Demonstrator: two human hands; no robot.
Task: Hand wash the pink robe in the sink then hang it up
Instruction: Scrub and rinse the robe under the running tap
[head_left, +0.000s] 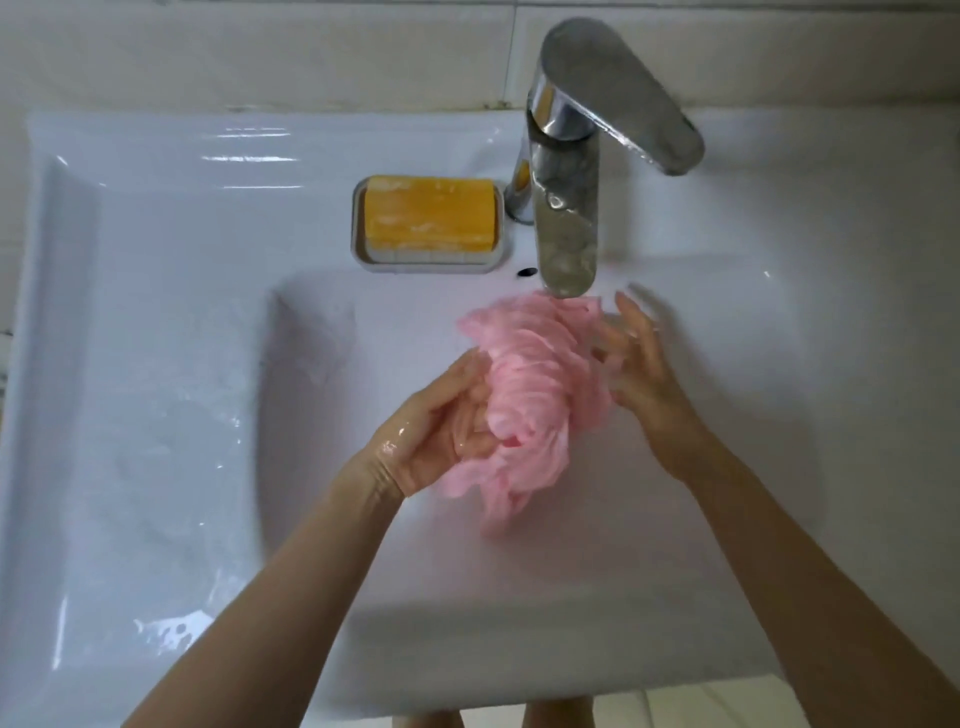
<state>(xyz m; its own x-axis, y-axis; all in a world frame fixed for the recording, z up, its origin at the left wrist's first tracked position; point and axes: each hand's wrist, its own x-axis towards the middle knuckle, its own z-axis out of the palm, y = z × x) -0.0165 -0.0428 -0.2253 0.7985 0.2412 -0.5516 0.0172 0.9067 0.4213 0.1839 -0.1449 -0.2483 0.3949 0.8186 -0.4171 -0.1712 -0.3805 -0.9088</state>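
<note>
**Pink Robe Held Between Two Hands Beneath the Tap**

Two bare forearms are stretched over the near rim of the white sink (156, 364). The left hand (441, 426), wet and shining, is curled round the near-left side of the pink robe (530, 395). The right hand (641, 369) is laid against the opposite side of the bundle with fingers stretched out, though these are blurred. The hands are kept apart by the cloth bunched between them, and a loose end is seen hanging below them toward the person. Just beyond the hands, the robe's far edge is met by the spout of the chrome tap (566, 208). Beyond the left hand, an orange soap bar (428, 213) is seated in a grey dish (358, 249) on the sink's ledge.
</note>
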